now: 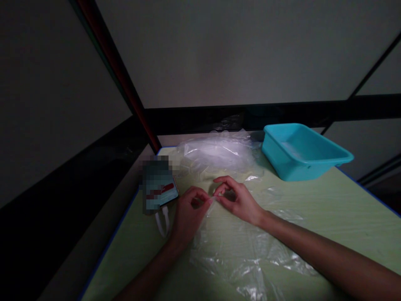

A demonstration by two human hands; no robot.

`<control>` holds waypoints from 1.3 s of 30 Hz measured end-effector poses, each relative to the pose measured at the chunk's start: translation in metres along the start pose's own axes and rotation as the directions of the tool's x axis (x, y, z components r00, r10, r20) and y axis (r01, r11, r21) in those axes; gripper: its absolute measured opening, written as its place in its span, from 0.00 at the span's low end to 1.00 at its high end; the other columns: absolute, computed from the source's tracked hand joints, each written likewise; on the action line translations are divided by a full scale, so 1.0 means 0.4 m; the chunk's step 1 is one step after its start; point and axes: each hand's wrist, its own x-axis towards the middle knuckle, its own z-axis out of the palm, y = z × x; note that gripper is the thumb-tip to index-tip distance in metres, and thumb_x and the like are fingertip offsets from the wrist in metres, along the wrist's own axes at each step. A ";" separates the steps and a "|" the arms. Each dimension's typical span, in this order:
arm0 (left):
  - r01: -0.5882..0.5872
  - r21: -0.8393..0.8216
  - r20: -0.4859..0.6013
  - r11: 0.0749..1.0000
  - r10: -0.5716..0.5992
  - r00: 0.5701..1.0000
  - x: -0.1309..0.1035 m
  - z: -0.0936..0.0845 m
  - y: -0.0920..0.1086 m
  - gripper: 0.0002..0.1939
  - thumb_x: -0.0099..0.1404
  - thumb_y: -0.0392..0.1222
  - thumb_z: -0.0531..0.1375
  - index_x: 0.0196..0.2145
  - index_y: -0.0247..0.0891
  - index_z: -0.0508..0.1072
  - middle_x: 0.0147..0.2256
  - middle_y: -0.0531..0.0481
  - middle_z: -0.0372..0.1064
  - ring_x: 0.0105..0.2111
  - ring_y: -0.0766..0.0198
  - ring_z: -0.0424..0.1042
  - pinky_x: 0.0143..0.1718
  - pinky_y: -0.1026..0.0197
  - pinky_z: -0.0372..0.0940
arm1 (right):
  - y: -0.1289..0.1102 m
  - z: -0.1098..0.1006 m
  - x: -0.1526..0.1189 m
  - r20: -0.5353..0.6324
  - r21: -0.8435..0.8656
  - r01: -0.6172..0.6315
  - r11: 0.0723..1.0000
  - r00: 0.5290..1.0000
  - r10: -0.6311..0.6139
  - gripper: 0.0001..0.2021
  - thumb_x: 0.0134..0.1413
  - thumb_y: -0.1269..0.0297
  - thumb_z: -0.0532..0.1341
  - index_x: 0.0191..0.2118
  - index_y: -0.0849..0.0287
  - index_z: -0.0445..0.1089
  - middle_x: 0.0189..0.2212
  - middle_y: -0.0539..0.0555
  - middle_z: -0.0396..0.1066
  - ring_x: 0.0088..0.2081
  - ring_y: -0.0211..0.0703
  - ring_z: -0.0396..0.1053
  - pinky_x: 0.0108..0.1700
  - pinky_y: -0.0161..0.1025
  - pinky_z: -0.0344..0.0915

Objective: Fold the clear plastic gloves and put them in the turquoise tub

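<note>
Both hands meet near the middle of the table, fingertips almost touching. Between thumb and forefinger, my left hand (192, 211) pinches the edge of a thin clear plastic bag (232, 242). My right hand (239, 200) pinches the same edge just beside it, its other fingers curled loosely. From the fingertips the bag spreads toward me, crumpled and see-through, partly under my right forearm. Behind the hands lies a pile of clear plastic bags (219, 150), whitish where the layers overlap.
At the back right stands a turquoise plastic basin (300, 167). A phone (161, 188), its screen partly blurred out, is on the left with a white cable (163, 221) beside it. The pale green table (344, 213) has a blue edge and meets walls at the back and left.
</note>
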 end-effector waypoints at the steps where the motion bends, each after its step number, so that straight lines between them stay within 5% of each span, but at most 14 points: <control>1: 0.000 -0.001 0.002 1.000 0.000 1.000 0.000 0.000 -0.001 0.03 0.48 0.36 0.60 0.19 0.37 0.68 0.23 0.54 0.64 0.25 0.66 0.66 0.25 0.67 0.59 | 0.000 0.000 0.000 -0.001 -0.002 0.000 1.000 1.000 0.000 0.15 0.49 0.74 0.57 0.44 0.58 0.59 0.28 0.50 0.69 0.30 0.38 0.67 0.34 0.36 0.63; 21: -0.038 -0.003 0.064 0.999 0.038 0.997 -0.001 -0.013 0.000 0.08 0.54 0.38 0.56 0.20 0.37 0.71 0.24 0.53 0.65 0.26 0.66 0.65 0.26 0.67 0.58 | 0.001 -0.001 0.000 -0.006 -0.003 -0.007 1.000 1.000 0.007 0.15 0.49 0.74 0.57 0.44 0.58 0.58 0.27 0.50 0.68 0.30 0.37 0.67 0.34 0.35 0.63; 39: -0.010 0.066 0.052 0.998 0.007 0.999 -0.003 -0.009 0.002 0.03 0.49 0.35 0.58 0.19 0.37 0.69 0.21 0.55 0.65 0.23 0.67 0.65 0.24 0.67 0.59 | 0.002 -0.001 0.000 0.006 -0.011 0.005 1.000 1.000 -0.005 0.16 0.48 0.75 0.57 0.44 0.58 0.58 0.27 0.49 0.69 0.30 0.37 0.67 0.34 0.35 0.63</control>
